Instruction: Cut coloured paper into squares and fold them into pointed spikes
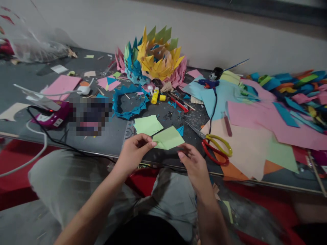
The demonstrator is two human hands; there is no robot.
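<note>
My left hand [134,148] pinches the left edge of a light green folded paper [168,137] held just above the near edge of the dark low table [109,137]. My right hand [192,161] is at the paper's lower right corner, fingers curled and touching it. A second light green paper square [147,124] lies flat on the table just behind. Red and yellow scissors [216,148] lie to the right of my right hand. At the back stands a layered paper flower model [153,59] in yellow, green, blue and pink.
A blue paper ring [127,102], a yellow glue stick [154,96] and a red cutter [180,104] lie mid-table. Pink, blue and orange sheets [255,115] cover the right side, with a blue glue gun [208,82]. A magenta device [53,115] with cables sits left.
</note>
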